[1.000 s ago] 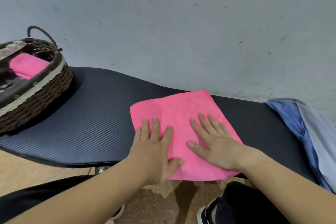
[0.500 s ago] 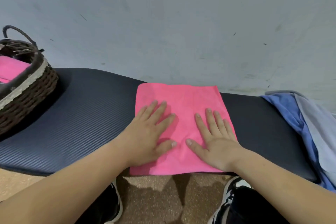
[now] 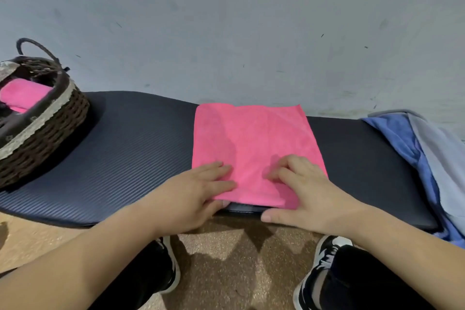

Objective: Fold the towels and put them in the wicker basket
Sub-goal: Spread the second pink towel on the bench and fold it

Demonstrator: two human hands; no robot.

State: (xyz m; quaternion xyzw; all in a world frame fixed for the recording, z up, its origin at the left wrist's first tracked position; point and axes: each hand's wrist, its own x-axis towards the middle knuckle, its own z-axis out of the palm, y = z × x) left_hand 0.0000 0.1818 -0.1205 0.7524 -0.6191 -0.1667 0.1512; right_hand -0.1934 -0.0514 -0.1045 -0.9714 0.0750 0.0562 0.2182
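Note:
A pink towel (image 3: 251,138) lies flat on the dark ribbed bench pad (image 3: 125,146), straight in front of me. My left hand (image 3: 193,191) is at its near left corner, with fingers on top and the thumb tucked under the edge. My right hand (image 3: 309,194) is at the near right corner, fingers curled on the cloth and thumb below the near edge. The wicker basket (image 3: 50,118) stands at the pad's far left end, apart from both hands. A folded pink towel (image 3: 22,94) lies inside it.
A blue towel (image 3: 397,138) and a grey towel (image 3: 442,158) are draped over the pad's right end. A grey wall (image 3: 226,33) rises directly behind the pad. My two shoes (image 3: 171,267) (image 3: 319,267) stand on the speckled floor below.
Both hands slid back from the towel's middle to its near edge. Their flat fingers now curl around the near corners. The towel lies squarer to me.

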